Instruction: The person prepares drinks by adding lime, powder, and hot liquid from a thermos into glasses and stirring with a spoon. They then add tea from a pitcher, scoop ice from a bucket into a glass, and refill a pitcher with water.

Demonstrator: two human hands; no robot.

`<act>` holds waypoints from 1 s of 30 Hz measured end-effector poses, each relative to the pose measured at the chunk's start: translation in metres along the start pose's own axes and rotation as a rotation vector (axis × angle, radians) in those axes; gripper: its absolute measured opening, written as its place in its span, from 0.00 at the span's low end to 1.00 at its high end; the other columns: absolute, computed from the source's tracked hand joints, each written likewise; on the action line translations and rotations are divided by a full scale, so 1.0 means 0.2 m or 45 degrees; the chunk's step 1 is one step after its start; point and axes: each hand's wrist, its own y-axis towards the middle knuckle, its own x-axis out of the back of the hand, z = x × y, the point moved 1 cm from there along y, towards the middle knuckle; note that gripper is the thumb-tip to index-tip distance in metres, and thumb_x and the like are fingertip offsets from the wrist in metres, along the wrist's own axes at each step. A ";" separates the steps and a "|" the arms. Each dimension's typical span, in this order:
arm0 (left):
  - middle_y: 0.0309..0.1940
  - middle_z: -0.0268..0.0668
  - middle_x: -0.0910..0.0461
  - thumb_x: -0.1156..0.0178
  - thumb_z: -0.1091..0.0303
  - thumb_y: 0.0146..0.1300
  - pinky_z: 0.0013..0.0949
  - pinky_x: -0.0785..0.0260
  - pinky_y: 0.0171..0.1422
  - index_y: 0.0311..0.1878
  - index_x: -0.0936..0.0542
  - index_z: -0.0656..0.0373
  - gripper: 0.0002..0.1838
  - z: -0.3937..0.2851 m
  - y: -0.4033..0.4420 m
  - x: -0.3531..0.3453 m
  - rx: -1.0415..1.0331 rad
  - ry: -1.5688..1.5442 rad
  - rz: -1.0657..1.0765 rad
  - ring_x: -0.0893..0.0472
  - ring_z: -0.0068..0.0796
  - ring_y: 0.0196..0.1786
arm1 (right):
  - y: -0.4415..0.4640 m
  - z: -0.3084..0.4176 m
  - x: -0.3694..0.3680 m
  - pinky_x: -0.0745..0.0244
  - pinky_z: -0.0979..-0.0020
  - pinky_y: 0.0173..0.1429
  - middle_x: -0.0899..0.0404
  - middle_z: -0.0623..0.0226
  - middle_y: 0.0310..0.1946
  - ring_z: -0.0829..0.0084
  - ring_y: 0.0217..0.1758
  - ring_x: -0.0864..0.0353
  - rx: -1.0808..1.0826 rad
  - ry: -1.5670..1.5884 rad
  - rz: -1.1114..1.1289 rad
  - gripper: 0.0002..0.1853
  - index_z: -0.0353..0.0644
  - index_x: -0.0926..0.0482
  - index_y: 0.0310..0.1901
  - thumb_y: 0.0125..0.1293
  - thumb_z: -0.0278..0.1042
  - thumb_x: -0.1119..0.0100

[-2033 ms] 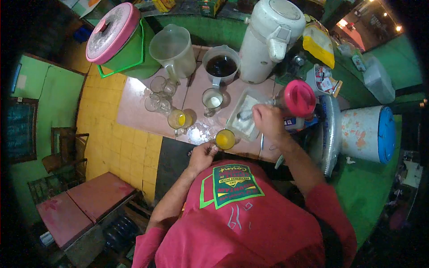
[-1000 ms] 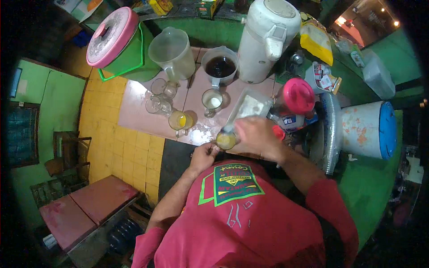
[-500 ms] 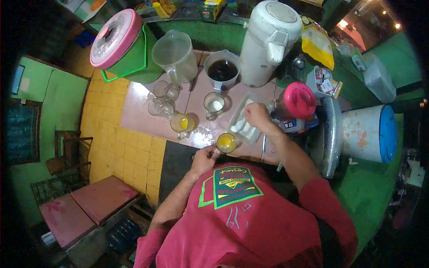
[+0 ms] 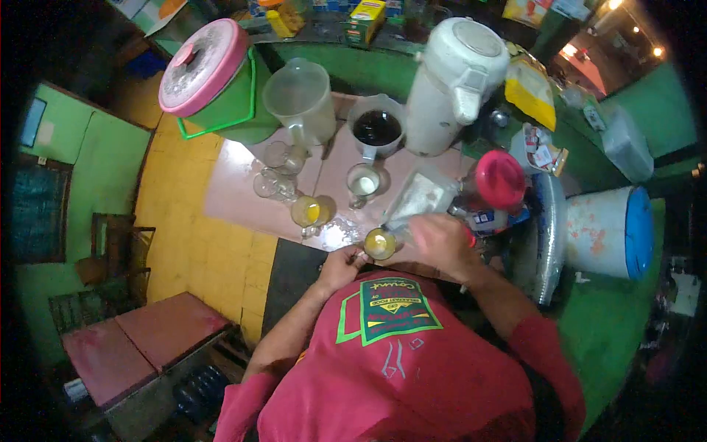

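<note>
My left hand [image 4: 343,267] is closed on the handle of a glass mug [image 4: 380,244] with yellow contents at the table's near edge. Just right of that mug is my right hand [image 4: 440,241], blurred, its fingers closed round a spoon whose bowl is over the mug. Behind it lies a clear tray of white powder [image 4: 423,197]. A second mug with yellow contents [image 4: 306,212] stands to the left, and a mug with white contents [image 4: 363,182] farther back. Two glass mugs [image 4: 275,184] stand at the left, touching or nearly so.
At the back are a pink-lidded green bucket [image 4: 239,103], a plastic pitcher [image 4: 298,99], a jug of dark liquid [image 4: 377,129] and a white thermos [image 4: 442,96]. To the right stand a red-lidded jar [image 4: 500,180] and a blue-lidded white bucket [image 4: 600,228].
My right hand has moved from the powder tray toward me, to the mug by my left hand. My left hand keeps its hold. The whole view has shifted slightly.
</note>
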 end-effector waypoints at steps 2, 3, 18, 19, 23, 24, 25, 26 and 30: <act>0.33 0.40 0.15 0.40 0.64 0.68 0.33 0.28 0.43 0.45 0.18 0.63 0.12 0.12 0.00 0.03 -0.077 0.001 -0.064 0.21 0.26 0.35 | -0.01 -0.12 -0.01 0.22 0.57 0.39 0.20 0.54 0.29 0.53 0.35 0.18 -0.196 0.049 -0.147 0.05 0.38 0.19 0.35 0.59 0.29 0.40; 0.33 0.41 0.15 0.40 0.64 0.68 0.33 0.28 0.43 0.46 0.18 0.64 0.12 0.17 -0.01 0.07 -0.094 0.049 -0.043 0.21 0.25 0.35 | -0.03 -0.21 -0.07 0.22 0.57 0.41 0.22 0.55 0.26 0.52 0.35 0.19 -0.302 0.058 -0.185 0.07 0.40 0.20 0.37 0.59 0.32 0.39; 0.36 0.32 0.17 0.39 0.66 0.68 0.26 0.32 0.35 0.41 0.17 0.63 0.09 0.68 -0.35 0.70 -0.110 -0.201 -0.710 0.24 0.17 0.33 | 0.26 0.20 -0.18 0.37 0.57 0.68 0.25 0.55 0.59 0.60 0.66 0.31 -0.461 0.908 1.033 0.28 0.44 0.22 0.58 0.58 0.48 0.30; 0.37 0.32 0.18 0.40 0.67 0.69 0.27 0.30 0.36 0.43 0.18 0.64 0.10 0.64 -0.32 0.77 -0.072 -0.075 -0.648 0.23 0.18 0.33 | 0.31 0.26 -0.20 0.38 0.57 0.69 0.26 0.55 0.61 0.61 0.68 0.31 -0.045 0.970 1.151 0.30 0.46 0.22 0.60 0.59 0.50 0.30; 0.38 0.31 0.17 0.42 0.69 0.71 0.28 0.25 0.43 0.49 0.20 0.65 0.11 0.66 -0.15 0.90 -0.049 -0.268 -0.417 0.21 0.18 0.37 | 0.40 0.52 -0.30 0.35 0.57 0.68 0.23 0.57 0.59 0.59 0.68 0.30 0.101 0.976 1.001 0.29 0.49 0.24 0.62 0.60 0.48 0.32; 0.38 0.31 0.17 0.42 0.69 0.71 0.28 0.25 0.43 0.49 0.20 0.65 0.11 0.64 -0.12 0.94 -0.062 -0.271 -0.380 0.21 0.18 0.37 | 0.40 0.47 -0.35 0.35 0.57 0.68 0.23 0.57 0.59 0.59 0.68 0.30 0.067 0.962 0.984 0.29 0.49 0.24 0.62 0.60 0.48 0.32; 0.37 0.32 0.17 0.41 0.68 0.70 0.29 0.25 0.43 0.50 0.20 0.65 0.11 0.59 -0.10 0.96 -0.159 -0.239 -0.358 0.21 0.18 0.37 | 0.39 0.38 -0.43 0.32 0.58 0.66 0.20 0.58 0.55 0.60 0.64 0.26 -0.159 0.758 1.156 0.30 0.49 0.25 0.63 0.60 0.46 0.32; 0.36 0.32 0.17 0.40 0.67 0.70 0.29 0.25 0.42 0.50 0.20 0.65 0.12 0.57 -0.09 0.99 -0.251 -0.207 -0.335 0.21 0.18 0.37 | 0.35 0.33 -0.53 0.29 0.59 0.63 0.18 0.59 0.52 0.61 0.60 0.22 -0.392 0.557 1.322 0.30 0.48 0.26 0.64 0.60 0.44 0.32; 0.36 0.39 0.15 0.38 0.65 0.69 0.27 0.27 0.44 0.51 0.19 0.63 0.13 0.71 0.03 1.03 -0.269 -0.188 -0.161 0.21 0.21 0.36 | 0.15 0.38 -0.94 0.21 0.66 0.49 0.15 0.58 0.42 0.67 0.43 0.15 -0.444 0.515 0.631 0.31 0.45 0.28 0.65 0.61 0.39 0.32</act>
